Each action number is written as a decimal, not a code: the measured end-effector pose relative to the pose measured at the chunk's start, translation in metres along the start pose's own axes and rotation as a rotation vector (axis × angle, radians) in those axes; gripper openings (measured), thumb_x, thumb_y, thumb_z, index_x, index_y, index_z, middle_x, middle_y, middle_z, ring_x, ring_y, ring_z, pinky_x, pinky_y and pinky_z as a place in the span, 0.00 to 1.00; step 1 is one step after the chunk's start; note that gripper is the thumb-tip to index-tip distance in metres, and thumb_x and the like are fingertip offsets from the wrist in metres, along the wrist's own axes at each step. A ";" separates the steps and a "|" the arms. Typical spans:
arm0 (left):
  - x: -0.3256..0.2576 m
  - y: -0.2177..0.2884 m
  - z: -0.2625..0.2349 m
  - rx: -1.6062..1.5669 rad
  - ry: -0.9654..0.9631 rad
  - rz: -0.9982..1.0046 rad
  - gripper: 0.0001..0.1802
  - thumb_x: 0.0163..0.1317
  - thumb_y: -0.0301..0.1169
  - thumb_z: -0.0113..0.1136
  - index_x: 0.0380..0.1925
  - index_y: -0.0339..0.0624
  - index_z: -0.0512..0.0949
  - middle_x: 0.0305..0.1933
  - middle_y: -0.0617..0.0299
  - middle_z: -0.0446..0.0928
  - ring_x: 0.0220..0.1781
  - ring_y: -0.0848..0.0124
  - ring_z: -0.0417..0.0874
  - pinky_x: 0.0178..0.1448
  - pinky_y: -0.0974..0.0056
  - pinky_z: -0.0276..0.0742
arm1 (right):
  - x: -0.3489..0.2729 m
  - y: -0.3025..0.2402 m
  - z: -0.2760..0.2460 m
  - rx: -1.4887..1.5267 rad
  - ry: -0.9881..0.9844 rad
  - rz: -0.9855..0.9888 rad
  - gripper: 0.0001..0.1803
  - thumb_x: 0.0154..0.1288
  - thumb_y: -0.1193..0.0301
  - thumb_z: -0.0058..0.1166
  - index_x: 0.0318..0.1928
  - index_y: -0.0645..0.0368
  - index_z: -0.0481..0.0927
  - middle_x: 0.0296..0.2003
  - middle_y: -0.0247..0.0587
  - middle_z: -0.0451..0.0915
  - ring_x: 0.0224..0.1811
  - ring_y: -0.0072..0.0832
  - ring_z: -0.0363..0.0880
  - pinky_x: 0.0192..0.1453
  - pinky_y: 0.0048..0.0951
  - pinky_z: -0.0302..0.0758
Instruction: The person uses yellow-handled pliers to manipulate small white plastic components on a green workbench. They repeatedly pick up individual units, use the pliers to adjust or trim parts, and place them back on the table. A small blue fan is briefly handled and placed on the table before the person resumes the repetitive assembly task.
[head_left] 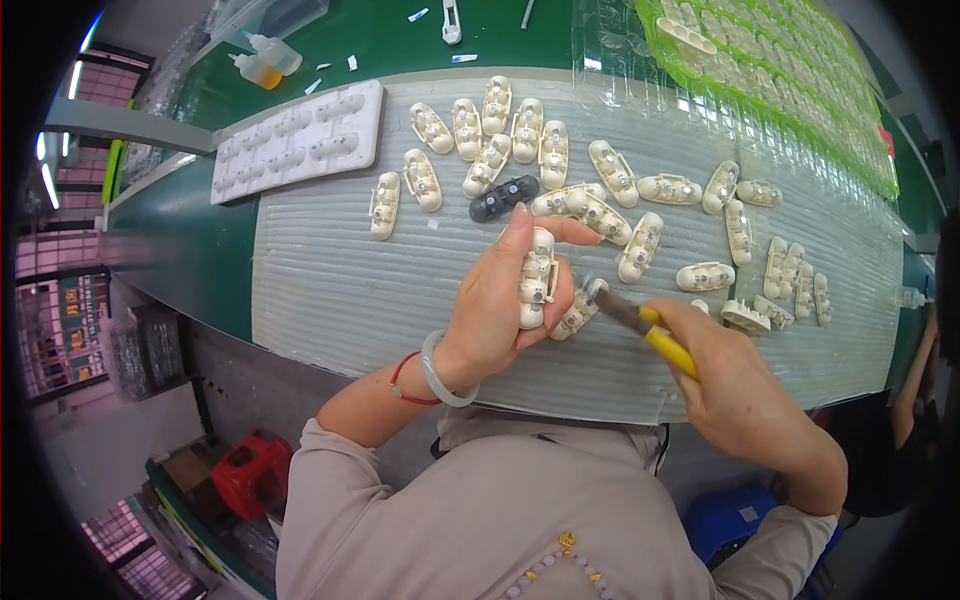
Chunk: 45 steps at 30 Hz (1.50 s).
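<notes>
Steady now: left hand (497, 305) clamped on the cream plastic housing (537, 278), right hand (735, 385) gripping yellow-handled pliers (640, 322) near the ribbed mat's (330, 300) front edge, tips best kept square.

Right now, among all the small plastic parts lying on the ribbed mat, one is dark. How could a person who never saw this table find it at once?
Start at the pale ribbed mat on the green bench, then go to the cluster of cream oval parts near its far edge. Just below that cluster, above the left hand, lies the dark oval part. It is the only black piece; every neighbour is cream.
</notes>
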<state>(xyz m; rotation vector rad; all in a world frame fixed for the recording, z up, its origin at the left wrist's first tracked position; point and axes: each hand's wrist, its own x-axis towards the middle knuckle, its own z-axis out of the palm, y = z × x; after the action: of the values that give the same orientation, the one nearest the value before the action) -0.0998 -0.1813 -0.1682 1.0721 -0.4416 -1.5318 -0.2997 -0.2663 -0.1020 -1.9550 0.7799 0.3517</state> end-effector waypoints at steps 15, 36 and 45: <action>-0.011 -0.010 0.003 0.373 0.265 0.404 0.29 0.69 0.56 0.23 0.35 0.45 0.66 0.19 0.64 0.68 0.16 0.82 0.65 0.14 0.77 0.57 | -0.006 0.000 0.038 -0.250 0.341 -0.181 0.35 0.48 0.83 0.56 0.58 0.74 0.58 0.52 0.65 0.61 0.53 0.57 0.65 0.56 0.44 0.67; -0.012 -0.013 0.002 0.423 0.298 0.551 0.24 0.72 0.48 0.25 0.37 0.41 0.65 0.21 0.63 0.71 0.18 0.83 0.63 0.22 0.76 0.59 | 0.003 0.003 0.048 -0.402 0.493 -0.201 0.29 0.55 0.78 0.55 0.56 0.75 0.61 0.51 0.65 0.63 0.47 0.52 0.69 0.50 0.42 0.70; 0.000 -0.028 -0.011 0.855 0.280 1.006 0.26 0.70 0.53 0.26 0.37 0.38 0.59 0.22 0.58 0.70 0.19 0.78 0.62 0.24 0.74 0.60 | 0.004 -0.004 0.048 -0.455 0.473 -0.165 0.27 0.55 0.75 0.55 0.53 0.75 0.63 0.48 0.62 0.65 0.44 0.47 0.70 0.45 0.39 0.71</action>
<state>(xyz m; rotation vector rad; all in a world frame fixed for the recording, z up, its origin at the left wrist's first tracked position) -0.1072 -0.1708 -0.1954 1.3496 -1.2640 -0.2544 -0.2909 -0.2246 -0.1254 -2.5634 0.8793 -0.0487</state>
